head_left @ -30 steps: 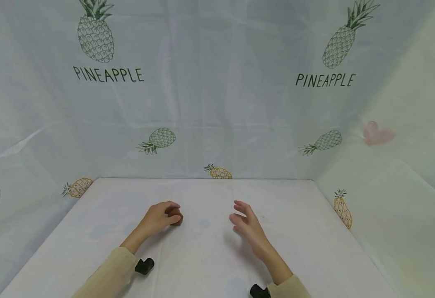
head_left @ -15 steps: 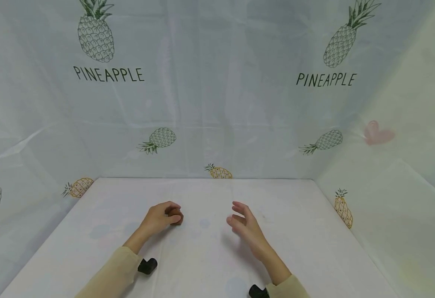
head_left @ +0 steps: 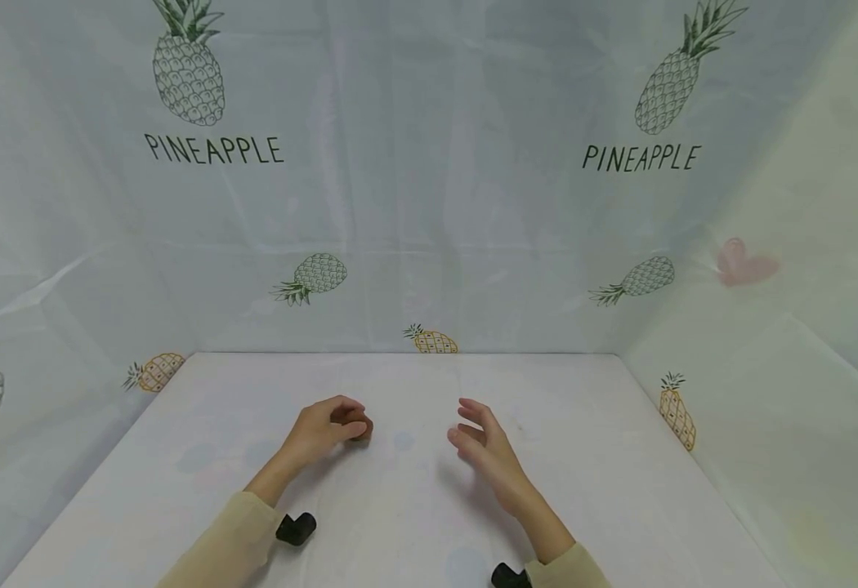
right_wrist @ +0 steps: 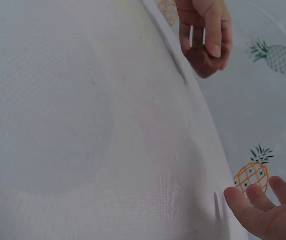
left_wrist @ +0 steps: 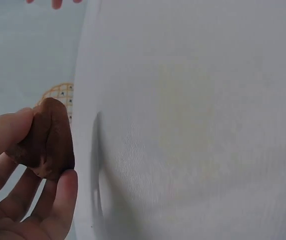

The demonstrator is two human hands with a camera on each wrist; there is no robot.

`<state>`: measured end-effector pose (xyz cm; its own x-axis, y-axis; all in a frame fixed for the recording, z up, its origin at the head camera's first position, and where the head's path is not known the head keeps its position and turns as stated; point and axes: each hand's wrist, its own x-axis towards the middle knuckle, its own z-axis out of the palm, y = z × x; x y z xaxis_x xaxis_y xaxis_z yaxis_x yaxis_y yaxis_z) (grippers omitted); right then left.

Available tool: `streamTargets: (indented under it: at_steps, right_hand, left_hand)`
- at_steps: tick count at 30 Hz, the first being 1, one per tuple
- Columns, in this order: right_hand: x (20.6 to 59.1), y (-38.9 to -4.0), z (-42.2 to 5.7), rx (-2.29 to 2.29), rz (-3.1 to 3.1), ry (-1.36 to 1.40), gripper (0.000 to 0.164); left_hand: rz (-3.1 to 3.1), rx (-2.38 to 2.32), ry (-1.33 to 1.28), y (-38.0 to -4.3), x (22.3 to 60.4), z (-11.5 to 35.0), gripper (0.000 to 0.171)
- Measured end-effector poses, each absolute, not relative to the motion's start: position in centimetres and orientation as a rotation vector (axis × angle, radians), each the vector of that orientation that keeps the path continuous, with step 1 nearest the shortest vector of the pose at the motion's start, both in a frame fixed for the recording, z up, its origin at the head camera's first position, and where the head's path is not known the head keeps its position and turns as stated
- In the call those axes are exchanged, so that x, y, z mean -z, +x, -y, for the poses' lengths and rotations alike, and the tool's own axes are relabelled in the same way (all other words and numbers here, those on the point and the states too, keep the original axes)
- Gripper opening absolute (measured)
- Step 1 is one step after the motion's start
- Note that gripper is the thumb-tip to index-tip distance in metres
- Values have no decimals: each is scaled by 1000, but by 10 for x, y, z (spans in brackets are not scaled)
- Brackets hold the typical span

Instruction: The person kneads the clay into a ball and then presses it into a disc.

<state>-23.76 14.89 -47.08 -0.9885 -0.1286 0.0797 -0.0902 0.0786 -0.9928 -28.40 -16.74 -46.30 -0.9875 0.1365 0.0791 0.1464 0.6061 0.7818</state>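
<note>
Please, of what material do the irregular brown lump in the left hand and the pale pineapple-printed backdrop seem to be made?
Irregular brown lump, pinched by the left hand: possibly clay or stone, fairly matt; its crease and uneven outline fit, but settle nothing.
Pale pineapple-printed backdrop: probably thin plastic or coated cloth, with some sheen; sharp creases and light streaks suggest this.
</note>
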Motion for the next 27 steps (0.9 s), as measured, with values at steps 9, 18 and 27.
streamTargets:
  at_steps: [9,18,27]
  right_hand:
    - [468,-237,-151,2128,-2268,-260,65]
    - [463,-235,-149,2165,-2250,-264,63]
    - [464,-238,-151,2148,-2280,-251,61]
  left_hand:
    - [2758,1440,-268,-275,461,148,30]
    - [2725,1496,-280,-267,461,130,28]
    - [2680,1553,-350,-260,457,105,31]
